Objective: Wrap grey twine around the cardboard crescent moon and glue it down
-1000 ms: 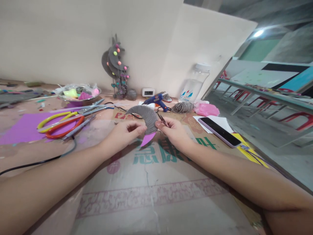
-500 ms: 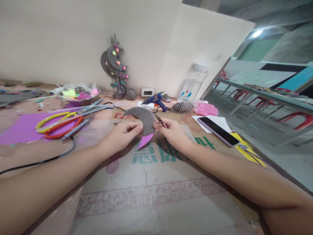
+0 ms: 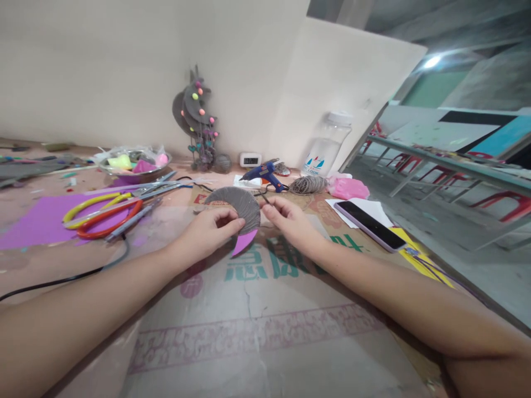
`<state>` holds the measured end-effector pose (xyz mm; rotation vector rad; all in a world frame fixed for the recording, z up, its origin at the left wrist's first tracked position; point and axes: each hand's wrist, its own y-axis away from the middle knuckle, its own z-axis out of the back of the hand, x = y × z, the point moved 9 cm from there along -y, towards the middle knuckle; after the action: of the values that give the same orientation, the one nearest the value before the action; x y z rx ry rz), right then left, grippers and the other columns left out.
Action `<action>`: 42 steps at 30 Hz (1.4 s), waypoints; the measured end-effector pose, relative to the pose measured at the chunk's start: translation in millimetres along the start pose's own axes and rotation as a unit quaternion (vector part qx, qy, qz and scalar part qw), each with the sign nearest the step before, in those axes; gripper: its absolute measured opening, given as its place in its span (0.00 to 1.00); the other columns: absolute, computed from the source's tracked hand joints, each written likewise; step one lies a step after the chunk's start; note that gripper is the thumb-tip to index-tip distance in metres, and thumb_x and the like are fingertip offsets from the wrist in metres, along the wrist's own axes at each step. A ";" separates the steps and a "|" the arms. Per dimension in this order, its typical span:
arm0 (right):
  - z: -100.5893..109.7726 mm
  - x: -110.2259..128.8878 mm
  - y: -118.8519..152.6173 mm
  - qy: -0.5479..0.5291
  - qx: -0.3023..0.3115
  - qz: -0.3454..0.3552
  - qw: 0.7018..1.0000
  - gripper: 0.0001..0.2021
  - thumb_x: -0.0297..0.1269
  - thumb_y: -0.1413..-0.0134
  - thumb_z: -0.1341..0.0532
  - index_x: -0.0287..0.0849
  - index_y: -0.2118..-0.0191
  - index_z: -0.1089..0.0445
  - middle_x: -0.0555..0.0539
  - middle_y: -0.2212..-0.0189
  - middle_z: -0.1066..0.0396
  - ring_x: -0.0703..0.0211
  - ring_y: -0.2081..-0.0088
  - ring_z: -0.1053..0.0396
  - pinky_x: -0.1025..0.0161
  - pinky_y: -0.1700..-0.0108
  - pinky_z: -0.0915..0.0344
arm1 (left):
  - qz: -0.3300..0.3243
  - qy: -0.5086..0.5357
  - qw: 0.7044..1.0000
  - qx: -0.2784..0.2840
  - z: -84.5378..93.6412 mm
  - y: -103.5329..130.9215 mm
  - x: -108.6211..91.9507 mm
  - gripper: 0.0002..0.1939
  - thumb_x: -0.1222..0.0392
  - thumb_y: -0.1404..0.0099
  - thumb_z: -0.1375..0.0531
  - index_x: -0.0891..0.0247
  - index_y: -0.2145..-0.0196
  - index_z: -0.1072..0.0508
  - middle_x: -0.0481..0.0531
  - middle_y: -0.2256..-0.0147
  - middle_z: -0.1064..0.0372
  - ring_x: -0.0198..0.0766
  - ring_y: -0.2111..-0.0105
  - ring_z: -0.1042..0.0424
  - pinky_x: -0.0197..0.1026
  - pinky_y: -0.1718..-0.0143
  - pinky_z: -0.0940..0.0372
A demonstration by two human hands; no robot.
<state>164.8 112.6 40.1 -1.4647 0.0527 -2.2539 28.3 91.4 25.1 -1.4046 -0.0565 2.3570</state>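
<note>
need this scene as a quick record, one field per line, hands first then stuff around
left hand: grips grey crescent
right hand: holds thin dark tool, type unclear, near the crescent's right edge
crescent surface: grey winding, purple at lower tip
left side: scissors over purple sheet
behind: blue glue gun, cord coil, bottle
right side: phone, partly on white paper

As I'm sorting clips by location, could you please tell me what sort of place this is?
Probably a craft workroom, judging by the grey crescent in hand, the glue gun and the scissors.
</note>
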 end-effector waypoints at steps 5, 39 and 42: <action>38.1 -9.9 -30.9 0.112 -0.020 0.057 0.992 0.16 0.34 0.47 0.46 0.39 0.53 0.34 0.45 0.57 0.32 0.58 0.54 0.37 0.58 0.48 0.44 | -0.005 -0.011 1.000 -0.009 1.8 -0.4 2.4 0.12 0.53 0.41 0.46 0.62 0.78 0.35 0.45 0.78 0.39 0.32 0.76 0.40 0.36 0.74 0.45; -18.9 -9.9 11.4 -0.080 0.084 -0.062 0.991 0.10 0.41 0.50 0.41 0.40 0.69 0.30 0.51 0.74 0.31 0.66 0.74 0.36 0.67 0.68 0.39 | 0.012 -0.039 0.999 -0.025 7.7 0.4 -3.2 0.15 0.52 0.39 0.48 0.63 0.78 0.33 0.47 0.78 0.35 0.36 0.75 0.36 0.38 0.72 0.43; -18.5 -7.7 12.0 -0.071 0.096 -0.053 0.991 0.13 0.44 0.46 0.45 0.40 0.69 0.31 0.51 0.75 0.33 0.66 0.73 0.37 0.67 0.68 0.39 | 0.009 -0.038 0.999 -0.024 7.8 -0.2 -1.2 0.16 0.52 0.39 0.48 0.63 0.78 0.33 0.47 0.78 0.35 0.35 0.75 0.36 0.38 0.71 0.42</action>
<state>155.3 101.0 22.1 -1.5498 -0.2847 -2.1599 22.2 92.5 30.0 -1.3434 -0.1223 2.4391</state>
